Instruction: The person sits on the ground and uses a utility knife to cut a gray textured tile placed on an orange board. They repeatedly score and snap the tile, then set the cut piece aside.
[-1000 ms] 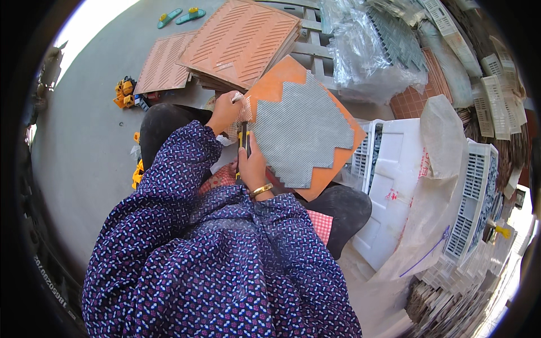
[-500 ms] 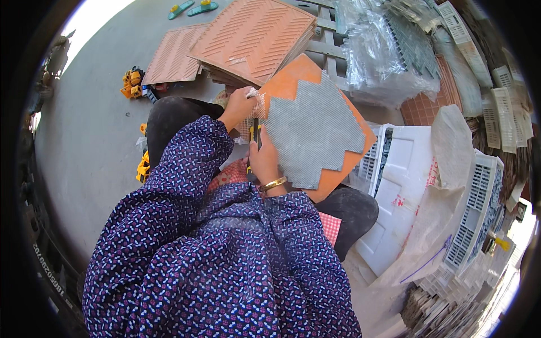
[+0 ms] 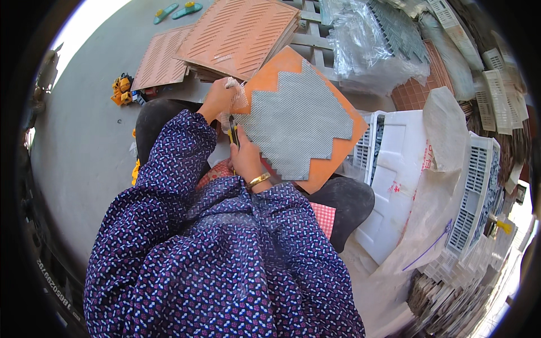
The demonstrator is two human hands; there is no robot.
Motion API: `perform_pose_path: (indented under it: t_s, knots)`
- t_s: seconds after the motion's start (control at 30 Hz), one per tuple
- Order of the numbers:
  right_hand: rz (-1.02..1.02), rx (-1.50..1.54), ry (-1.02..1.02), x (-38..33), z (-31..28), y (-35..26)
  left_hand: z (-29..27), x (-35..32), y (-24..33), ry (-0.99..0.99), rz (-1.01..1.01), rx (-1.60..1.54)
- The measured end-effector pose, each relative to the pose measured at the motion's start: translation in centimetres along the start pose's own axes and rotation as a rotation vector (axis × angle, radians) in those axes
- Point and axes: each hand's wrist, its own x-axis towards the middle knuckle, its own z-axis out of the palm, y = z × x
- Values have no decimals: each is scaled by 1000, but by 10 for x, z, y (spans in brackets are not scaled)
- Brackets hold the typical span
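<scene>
An orange board [image 3: 337, 151] lies tilted across my lap. On it rests a grey sheet of tiles with stepped edges, covered by mesh [image 3: 298, 115]. My left hand [image 3: 218, 97] pinches the loose white edge of the mesh [image 3: 240, 101] at the board's left corner. In my right hand [image 3: 246, 155] is a yellow-and-black utility knife [image 3: 234, 133], its front end against the mesh just below my left hand. The blade itself is too small to make out.
Ahead stands a stack of orange ribbed boards [image 3: 236, 36]. Plastic-wrapped tile sheets [image 3: 375, 45] lie on a pallet [image 3: 313, 40]. At my right are a white foam box [image 3: 394, 169] and a white crate [image 3: 473, 191]. Yellow toy vehicles [image 3: 122, 89] and green slippers [image 3: 187, 10] are on the floor.
Both hands, the knife and the board have shifted slightly left and up in the picture, along with some movement of the whole view. The knife now tilts more to the left.
</scene>
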Motion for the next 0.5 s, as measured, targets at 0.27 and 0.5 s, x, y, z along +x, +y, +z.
perform_pose_path:
  t_s: [0.27, 0.5]
  knots:
    - [17, 292, 68, -4, -5, 0, -50, 10, 39, 62, 14, -299]
    - [298, 814, -36, 5, -66, -29, -175, -1, 73, 395, 250, -555]
